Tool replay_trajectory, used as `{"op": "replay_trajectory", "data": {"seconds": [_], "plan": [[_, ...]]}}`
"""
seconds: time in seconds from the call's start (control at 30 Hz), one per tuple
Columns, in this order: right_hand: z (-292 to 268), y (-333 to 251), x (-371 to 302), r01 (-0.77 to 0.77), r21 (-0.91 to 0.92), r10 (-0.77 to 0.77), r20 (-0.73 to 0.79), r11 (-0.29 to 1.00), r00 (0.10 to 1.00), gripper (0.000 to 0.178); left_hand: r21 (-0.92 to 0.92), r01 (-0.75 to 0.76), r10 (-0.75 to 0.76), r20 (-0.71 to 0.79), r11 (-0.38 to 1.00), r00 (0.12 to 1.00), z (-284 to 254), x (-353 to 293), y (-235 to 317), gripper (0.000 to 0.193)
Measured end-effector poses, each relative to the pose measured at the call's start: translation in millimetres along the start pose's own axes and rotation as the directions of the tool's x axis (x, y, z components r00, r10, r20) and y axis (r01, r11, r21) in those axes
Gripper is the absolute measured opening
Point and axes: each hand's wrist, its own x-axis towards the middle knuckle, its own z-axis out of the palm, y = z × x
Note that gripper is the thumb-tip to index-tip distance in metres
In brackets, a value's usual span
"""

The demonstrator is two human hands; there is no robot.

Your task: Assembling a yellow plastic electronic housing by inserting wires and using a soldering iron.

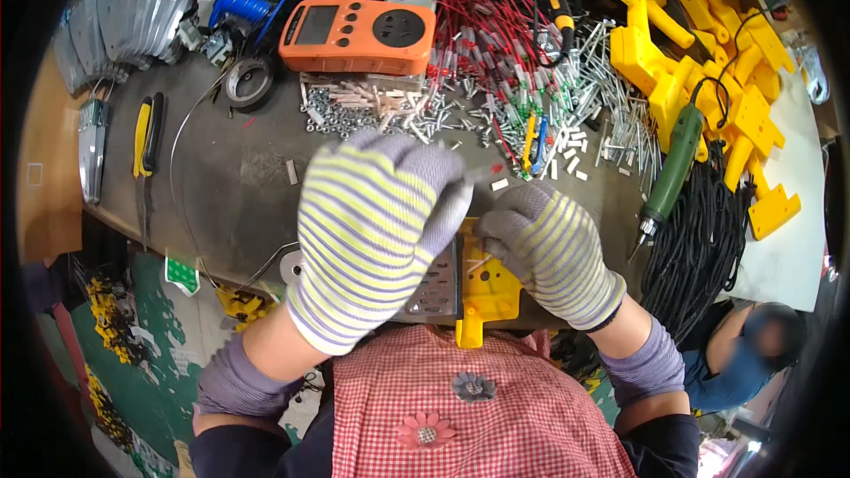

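Both my hands wear striped knit gloves. My left hand is raised above the bench, thumb and forefinger pinched on a small translucent piece with a red tip, blurred. To its right, my right hand curls its fingers over the upper part of a yellow plastic casing at the bench's near edge, seemingly gripping it. The casing has an opening with holes, and its narrow end points toward me. Against its left side lies a slotted metal plate, partly hidden by my left hand.
An orange meter stands at the back, near piled screws and red-wired parts. On the right are a green electric screwdriver, black cables and yellow casings. Left lie pliers and black tape.
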Motion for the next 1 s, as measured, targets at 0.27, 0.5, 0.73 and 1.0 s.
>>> {"op": "replay_trajectory", "data": {"seconds": [0.27,0.5,0.73,1.0], "plan": [[-8.2,3.3,-8.0,0.011,-0.018,-0.01,0.062,1.0,0.998,0.015,0.019,0.134,-0.136,0.121,0.991,0.983,18.6,-26.8,-2.7,0.021],[-14.1,5.4,12.6,-0.206,0.161,0.175,0.187,0.965,0.967,0.017,0.078,0.11,-0.124,0.2,0.991,0.972,18.4,-29.3,-4.6,0.025],[-11.7,-1.4,3.3,-0.164,0.071,0.154,0.127,0.984,0.98,0.017,0.053,0.101,-0.11,0.198,0.993,0.974,16.9,-24.7,-1.6,0.022],[-35.1,8.8,26.2,0.224,-0.143,-0.229,-0.02,0.964,0.973,0.019,-0.26,0.142,-0.115,0.115,0.955,0.987,6.6,-10.6,6.7,0.015]]}}
